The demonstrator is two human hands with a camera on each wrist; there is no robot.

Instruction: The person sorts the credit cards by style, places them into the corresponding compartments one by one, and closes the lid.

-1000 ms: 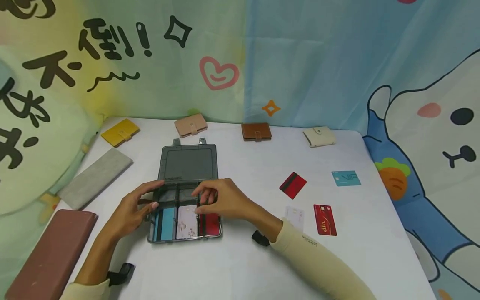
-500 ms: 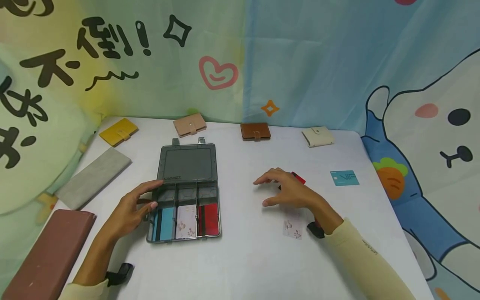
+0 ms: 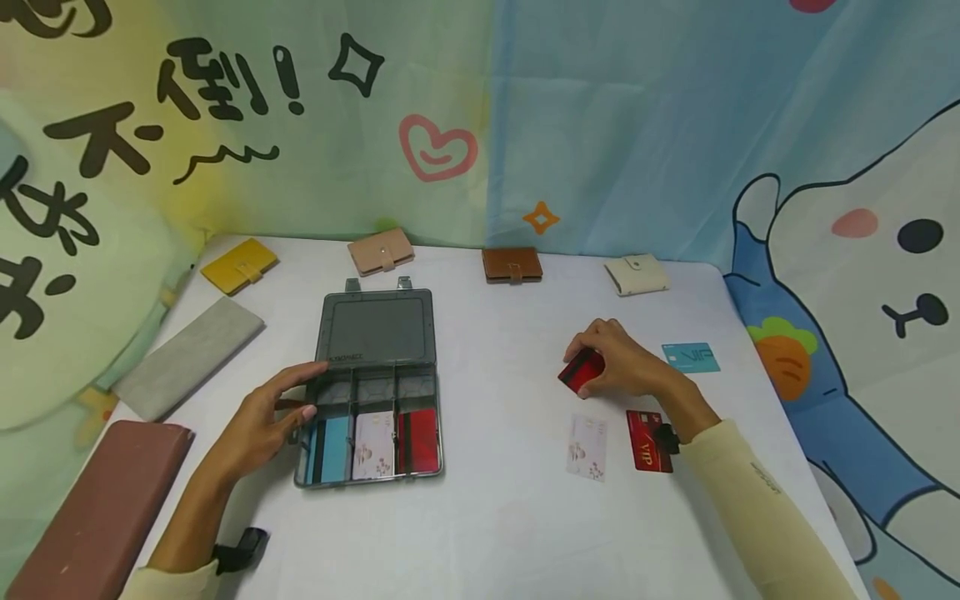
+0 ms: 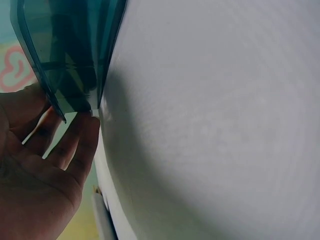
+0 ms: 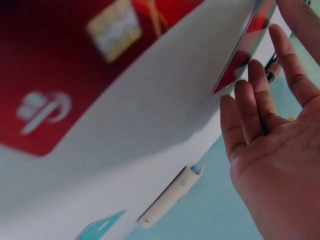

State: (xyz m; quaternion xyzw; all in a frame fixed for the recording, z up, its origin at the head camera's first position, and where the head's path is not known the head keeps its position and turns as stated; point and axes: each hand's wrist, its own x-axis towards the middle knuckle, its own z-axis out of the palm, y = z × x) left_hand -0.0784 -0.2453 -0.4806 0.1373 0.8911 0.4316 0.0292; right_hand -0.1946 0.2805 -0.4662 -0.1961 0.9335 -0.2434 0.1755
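My right hand [image 3: 621, 360] holds a red card with a black stripe [image 3: 581, 370] by its edges, low over the table. In the right wrist view the fingers [image 5: 256, 80] reach along that card [image 5: 242, 52], which stands tilted. My left hand [image 3: 258, 427] grips the left edge of a grey see-through card box [image 3: 375, 327], which lies with its lid folded back. In the left wrist view the fingers [image 4: 85, 142] touch the end of the box [image 4: 70, 50]. Its front compartments hold a blue card [image 3: 334, 450], a pale patterned card [image 3: 373, 446] and a red striped card [image 3: 423, 440].
A pale card [image 3: 587, 447], a red VIP card [image 3: 647, 442] and a teal VIP card [image 3: 690, 357] lie on the right. Yellow [image 3: 240, 266], beige [image 3: 381, 252], brown [image 3: 512, 264] and cream [image 3: 637, 274] wallets line the back. Grey [image 3: 191, 358] and reddish-brown [image 3: 105, 508] long wallets lie left.
My right hand has moved from above the box to the right and taken hold of the red striped card on the table. The left hand stays at the box's left edge.
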